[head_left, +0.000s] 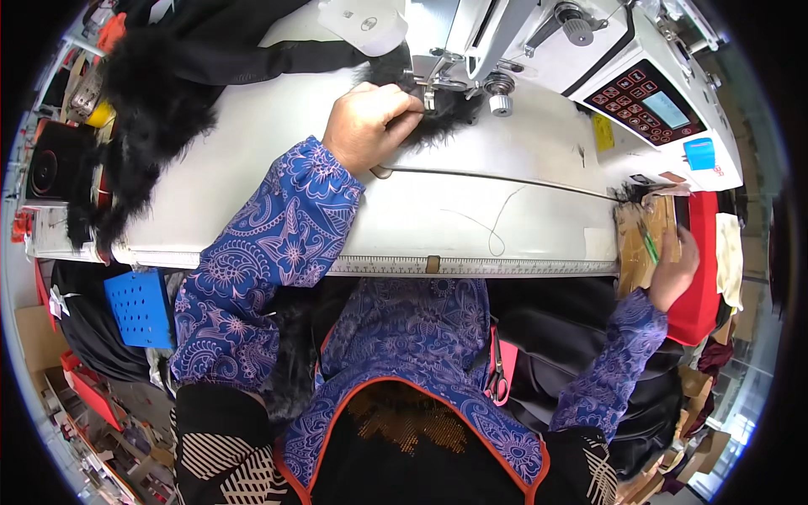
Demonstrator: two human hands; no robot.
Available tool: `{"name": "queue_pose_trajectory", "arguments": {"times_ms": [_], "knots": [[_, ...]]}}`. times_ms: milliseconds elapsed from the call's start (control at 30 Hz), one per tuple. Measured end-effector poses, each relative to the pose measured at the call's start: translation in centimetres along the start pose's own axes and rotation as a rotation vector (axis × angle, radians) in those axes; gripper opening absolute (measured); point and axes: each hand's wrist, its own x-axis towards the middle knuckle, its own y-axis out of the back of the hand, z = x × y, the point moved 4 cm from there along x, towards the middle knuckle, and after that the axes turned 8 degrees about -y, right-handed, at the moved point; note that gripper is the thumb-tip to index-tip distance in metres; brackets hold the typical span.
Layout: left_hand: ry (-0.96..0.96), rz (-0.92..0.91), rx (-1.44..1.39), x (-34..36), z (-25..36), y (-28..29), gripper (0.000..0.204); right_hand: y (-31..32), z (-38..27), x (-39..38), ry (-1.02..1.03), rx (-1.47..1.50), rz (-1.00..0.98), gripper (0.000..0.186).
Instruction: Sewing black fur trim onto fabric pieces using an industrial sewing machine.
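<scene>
My left hand (373, 126) is closed beside the needle area of a white sewing machine (547, 50), its fingers curled and pinching the edge of black furry fabric (438, 126). The fabric lies under the presser foot (430, 97); the fingertips are partly hidden. My right hand (676, 268) is at the table's right end, fingers stretched over a tan tray-like surface (629, 252). A slim green-handled tool (649, 242) lies right by those fingers, and no grip on it shows.
More black fur (160, 126) drapes over the table's left side. A measuring strip (505, 265) runs along the front edge. Beyond the right hand stands a red bin (700, 286). Scissors (498, 379) hang at my apron's side; a blue perforated basket (139, 310) is at left.
</scene>
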Motion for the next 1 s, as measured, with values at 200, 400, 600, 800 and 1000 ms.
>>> {"name": "queue_pose_trajectory", "arguments": {"times_ms": [200, 400, 600, 800, 1000], "knots": [[0.305, 0.087, -0.202, -0.5, -1.1, -0.7, 0.009, -1.6, 7.8, 11.4, -0.628, 0.734, 0.214, 0.050], [0.486, 0.141, -0.374, -0.6, -1.9, -1.3, 0.009, -8.8, 12.1, 15.7, -0.998, 1.296, -0.201, 0.062], [0.332, 0.177, -0.183, 0.0, -2.1, -1.0, 0.009, -9.4, 18.4, 19.3, -0.942, 1.063, -0.313, 0.057], [0.580, 0.082, -0.366, -0.3, -2.5, -1.5, 0.011, 2.2, 6.3, 23.2, -0.323, 0.024, 0.320, 0.044], [0.693, 0.020, -0.419, -0.3, -3.0, -1.4, 0.013, 0.6, -25.4, 0.3, 0.905, 0.441, -0.318, 0.032]]}}
